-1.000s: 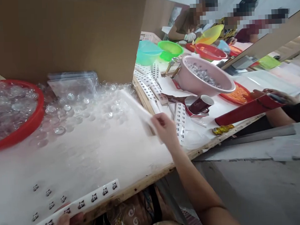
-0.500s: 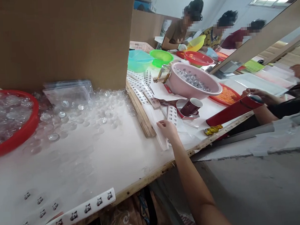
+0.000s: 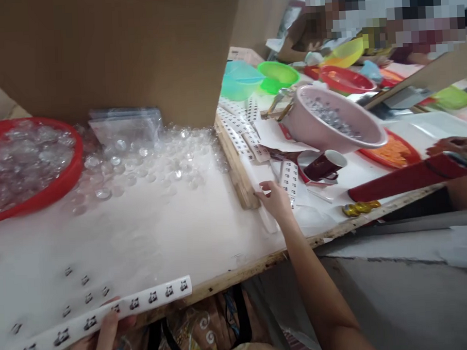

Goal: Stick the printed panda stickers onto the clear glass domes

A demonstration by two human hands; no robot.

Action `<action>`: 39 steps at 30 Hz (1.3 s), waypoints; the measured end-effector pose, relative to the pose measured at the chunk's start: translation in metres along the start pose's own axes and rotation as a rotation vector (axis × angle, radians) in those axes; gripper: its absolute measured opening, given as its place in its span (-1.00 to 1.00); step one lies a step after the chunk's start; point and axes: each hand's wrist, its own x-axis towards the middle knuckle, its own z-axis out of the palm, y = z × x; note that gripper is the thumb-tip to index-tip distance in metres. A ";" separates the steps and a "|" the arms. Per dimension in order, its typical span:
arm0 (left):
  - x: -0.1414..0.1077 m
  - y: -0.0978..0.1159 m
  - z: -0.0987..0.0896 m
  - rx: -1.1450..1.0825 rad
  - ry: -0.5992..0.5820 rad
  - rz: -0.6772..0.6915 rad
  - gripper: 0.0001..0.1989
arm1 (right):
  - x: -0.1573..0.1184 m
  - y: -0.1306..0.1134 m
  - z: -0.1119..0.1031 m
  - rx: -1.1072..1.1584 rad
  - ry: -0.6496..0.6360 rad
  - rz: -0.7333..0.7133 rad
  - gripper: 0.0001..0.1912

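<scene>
White strip [image 3: 268, 220] now past wooden edging [image 3: 238, 182] — set aside, likely; right hand [image 3: 275, 200] there (grip unclear), left hand [image 3: 101, 343] pinches panda strip [image 3: 75, 330].

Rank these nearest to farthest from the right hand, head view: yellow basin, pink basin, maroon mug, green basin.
1. Maroon mug: to the right of the right hand.
2. Pink basin: behind the mug.
3. Green basin: farther back, beyond the pink basin.
4. Yellow basin: farthest, back right of the green one.
</scene>
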 end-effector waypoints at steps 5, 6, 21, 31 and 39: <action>-0.001 0.005 -0.002 -0.062 -0.002 0.012 -0.63 | 0.001 0.000 0.004 -0.084 0.005 -0.049 -0.65; 0.000 0.005 -0.004 -0.081 -0.005 -0.001 -0.62 | 0.001 0.001 0.003 -0.089 -0.002 -0.060 -0.67; 0.016 0.004 -0.035 -0.364 0.103 0.030 -0.69 | -0.086 -0.145 0.007 0.357 -0.551 -0.521 -0.68; 0.003 -0.002 -0.041 -0.517 0.094 0.176 -0.73 | -0.165 -0.244 0.072 0.576 -1.277 -0.635 -0.91; 0.027 -0.001 -0.038 -0.523 0.052 0.044 -0.72 | -0.161 -0.279 0.090 0.515 -1.227 -0.771 -0.82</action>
